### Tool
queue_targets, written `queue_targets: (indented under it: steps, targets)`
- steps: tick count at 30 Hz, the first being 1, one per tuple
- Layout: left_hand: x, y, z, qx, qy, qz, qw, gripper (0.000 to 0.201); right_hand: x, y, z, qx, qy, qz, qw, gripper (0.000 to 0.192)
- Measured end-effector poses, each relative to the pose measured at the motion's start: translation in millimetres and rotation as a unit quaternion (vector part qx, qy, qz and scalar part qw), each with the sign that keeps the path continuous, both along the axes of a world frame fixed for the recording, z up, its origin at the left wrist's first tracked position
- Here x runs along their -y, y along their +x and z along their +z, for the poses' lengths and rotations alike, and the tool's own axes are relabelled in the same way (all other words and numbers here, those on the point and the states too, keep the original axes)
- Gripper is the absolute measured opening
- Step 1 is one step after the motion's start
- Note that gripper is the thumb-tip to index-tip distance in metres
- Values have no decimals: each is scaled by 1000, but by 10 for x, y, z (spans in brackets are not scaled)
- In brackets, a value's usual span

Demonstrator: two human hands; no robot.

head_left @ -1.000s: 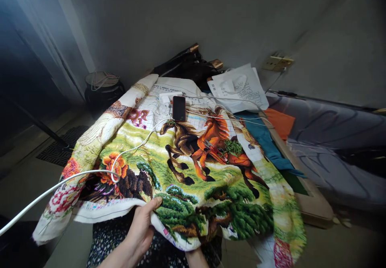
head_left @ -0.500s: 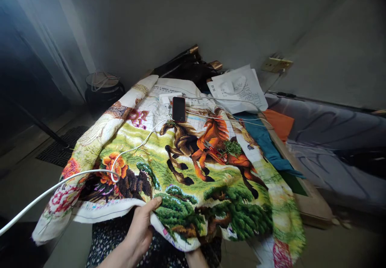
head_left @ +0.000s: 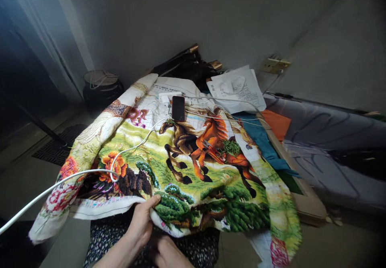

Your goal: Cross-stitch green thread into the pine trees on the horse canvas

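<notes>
A large cross-stitch cloth [head_left: 144, 143], stitched with running horses, green hills and flowers, spreads before me with both sides rolled up. My left hand [head_left: 141, 219] pinches its front edge, thumb on top and fingers underneath. Below that edge, close beside the left hand, is my right hand [head_left: 169, 250]; its fingers are in shadow and partly hidden. On the cloth lie a phone [head_left: 178, 108], a bundle of green thread [head_left: 231, 148] and what looks like small red-handled scissors [head_left: 208, 144]. A white cable [head_left: 60, 181] runs across the cloth's left side.
A white power strip [head_left: 169, 97] sits behind the phone. White printed bags [head_left: 237, 89] and dark bags [head_left: 183, 69] are at the back. To the right are teal fabric [head_left: 268, 149] and a grey covered seat [head_left: 325, 135]. A stool [head_left: 101, 81] stands at the back left.
My right hand has come back from under the cloth to the left, nearer my left hand. The cloth's front edge has settled slightly. My left hand keeps its grip.
</notes>
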State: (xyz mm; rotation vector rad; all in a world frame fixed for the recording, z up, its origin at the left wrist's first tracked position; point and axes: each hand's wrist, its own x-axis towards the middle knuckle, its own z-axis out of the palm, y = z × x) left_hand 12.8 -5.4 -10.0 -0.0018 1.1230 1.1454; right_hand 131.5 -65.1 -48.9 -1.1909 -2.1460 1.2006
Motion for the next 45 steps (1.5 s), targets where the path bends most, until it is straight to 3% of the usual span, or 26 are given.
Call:
queue_targets:
  steps: [3, 6, 9, 12, 14, 15, 17, 18, 20, 22, 24, 26, 29, 31, 33, 36, 45]
  targets:
    - [-1, 1, -26, 8, 5, 3, 1000, 15, -124, 52, 262, -60, 76, 30, 995, 25]
    - [9, -13, -53, 21, 18, 16, 999, 17, -459, 45, 516, -1, 208, -93, 974, 26]
    - [29, -38, -83, 36, 33, 39, 998, 18, -744, -38, 597, 82, 256, -113, 957, 19]
    - [49, -55, -90, 32, 35, 36, 998, 15, -859, -88, 605, 16, 212, -121, 970, 19]
    - [53, -56, -73, 29, 40, 5, 999, 17, -891, -27, 700, -127, 83, -146, 978, 19]
    - [52, -54, -61, 31, 39, -15, 999, 19, -910, 41, 794, -215, 3, -161, 963, 19]
    - [44, -47, -40, 36, 32, -29, 998, 22, -969, 237, 1052, -384, -113, -186, 897, 19]
    - [38, -45, -34, 38, 28, -27, 998, 22, -1006, 353, 1198, -449, -110, -212, 861, 15]
    - [29, -44, -34, 41, 23, -17, 999, 22, -1082, 570, 1453, -545, -24, -250, 800, 16]
    - [23, -49, -43, 45, 21, -17, 999, 21, -1133, 710, 1580, -568, 59, -280, 772, 18]
    - [20, -56, -51, 49, 21, -25, 998, 19, -1138, 738, 1535, -528, 123, -306, 783, 17]
    - [19, -62, -52, 54, 21, -31, 998, 18, -1090, 666, 1353, -439, 129, -307, 835, 14]
    - [16, -66, -45, 59, 23, -33, 997, 17, -954, 471, 1020, -247, 17, -216, 945, 10]
    - [13, -66, -46, 62, 26, -32, 997, 17, -865, 348, 871, -116, -8, -144, 983, 11]
    - [8, -66, -55, 61, 27, -30, 997, 16, -808, 263, 806, -20, 32, -113, 993, 19]
    - [3, -67, -72, 57, 21, -28, 998, 13, -783, 209, 794, 47, 76, -109, 990, 27]
    - [6, -66, -76, 67, 11, -20, 997, 8, -801, 206, 791, 84, 89, -89, 988, 30]
